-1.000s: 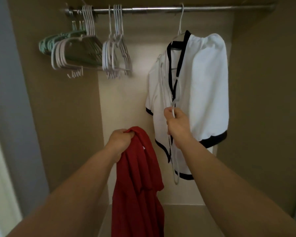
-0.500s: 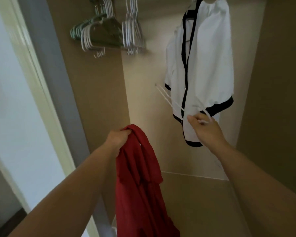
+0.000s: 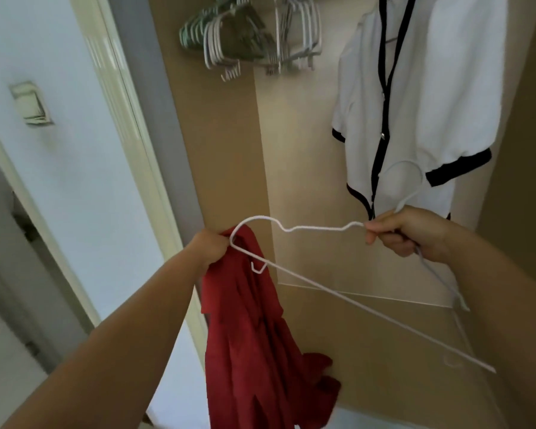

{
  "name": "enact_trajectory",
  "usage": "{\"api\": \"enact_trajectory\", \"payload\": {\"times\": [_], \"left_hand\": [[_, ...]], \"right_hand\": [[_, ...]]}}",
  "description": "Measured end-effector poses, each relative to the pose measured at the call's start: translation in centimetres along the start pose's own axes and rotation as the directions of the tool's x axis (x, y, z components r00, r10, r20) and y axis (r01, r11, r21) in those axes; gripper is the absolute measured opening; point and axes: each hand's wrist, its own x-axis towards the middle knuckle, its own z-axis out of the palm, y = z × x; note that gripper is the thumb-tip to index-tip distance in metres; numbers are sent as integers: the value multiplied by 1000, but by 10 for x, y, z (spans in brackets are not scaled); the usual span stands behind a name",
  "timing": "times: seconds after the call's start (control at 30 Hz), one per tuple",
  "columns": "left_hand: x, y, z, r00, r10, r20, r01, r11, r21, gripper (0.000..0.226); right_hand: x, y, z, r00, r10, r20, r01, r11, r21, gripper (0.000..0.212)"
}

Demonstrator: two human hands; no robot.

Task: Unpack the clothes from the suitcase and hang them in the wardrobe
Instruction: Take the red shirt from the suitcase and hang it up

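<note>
My left hand (image 3: 209,247) grips the top of a red garment (image 3: 254,345) that hangs down in front of the wardrobe's left side. My right hand (image 3: 406,232) pinches a white wire hanger (image 3: 319,228) near its neck and holds it level, its far end reaching across to the left hand and the red fabric. A white top with black trim (image 3: 430,103) hangs at the upper right inside the wardrobe. The suitcase is out of view.
Several empty white and green hangers (image 3: 245,41) bunch at the top left of the wardrobe. The beige wardrobe floor (image 3: 369,351) lies below. A white door frame (image 3: 127,119) and a wall with a light switch (image 3: 31,103) stand to the left.
The view has dropped and turned left. My right hand has swung the white hanger down and across until its end meets the red garment in my left hand.
</note>
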Motion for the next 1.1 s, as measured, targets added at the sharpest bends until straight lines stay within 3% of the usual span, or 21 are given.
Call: {"api": "enact_trajectory", "payload": {"times": [0.1, 0.23, 0.37, 0.43, 0.5, 0.53, 0.6, 0.7, 0.77, 0.8, 0.87, 0.93, 1.03, 1.1], "left_hand": [[-5, 2, -13, 996, -50, 73, 61, 986, -155, 22], [-19, 21, -11, 987, -13, 159, 45, 978, -203, 23], [-37, 49, 8, 933, 274, 234, -290, 957, 35, 17], [-45, 61, 13, 871, 372, 321, -464, 837, 288, 23], [-46, 65, 8, 836, 413, 361, -548, 644, 534, 30], [-45, 64, 4, 833, 420, 361, -553, 603, 574, 35], [-43, 59, -4, 805, 447, 390, -593, 616, 519, 39], [-46, 56, 3, 739, 569, 361, -666, 538, 516, 29], [-48, 59, 8, 722, 622, 303, -666, 509, 545, 26], [-48, 61, 9, 723, 634, 273, -657, 511, 554, 26], [-47, 66, 5, 730, 654, 199, -632, 535, 561, 27], [-47, 71, 1, 713, 683, 157, -633, 532, 562, 26], [-56, 80, -1, 655, 734, 180, -651, 427, 628, 25], [-58, 85, -5, 644, 751, 147, -634, 416, 652, 25]], "right_hand": [[2, -6, 11, 999, 32, 8, -31, 993, -111, 25], [9, -15, 46, 1000, 27, -6, -27, 979, -203, 25], [17, -25, 95, 997, -57, -45, 44, 966, -256, 23], [17, -30, 107, 993, -107, -52, 89, 958, -274, 27], [11, -32, 104, 991, -122, -49, 108, 971, -213, 29], [9, -31, 99, 990, -137, -42, 128, 979, -158, 30], [5, -29, 89, 979, -194, -68, 191, 980, -56, 32], [2, -28, 84, 950, -235, -208, 234, 972, -28, 28], [-1, -30, 86, 889, -264, -375, 238, 964, -115, 18], [-2, -28, 87, 831, -309, -463, 231, 948, -218, 23], [-3, -19, 88, 657, -459, -598, 222, 876, -428, 39], [-6, -11, 91, 518, -574, -635, 214, 805, -553, 29], [-2, 5, 95, 425, -674, -604, 112, 701, -704, 23], [1, 11, 100, 357, -737, -574, 69, 633, -771, 20]]}}
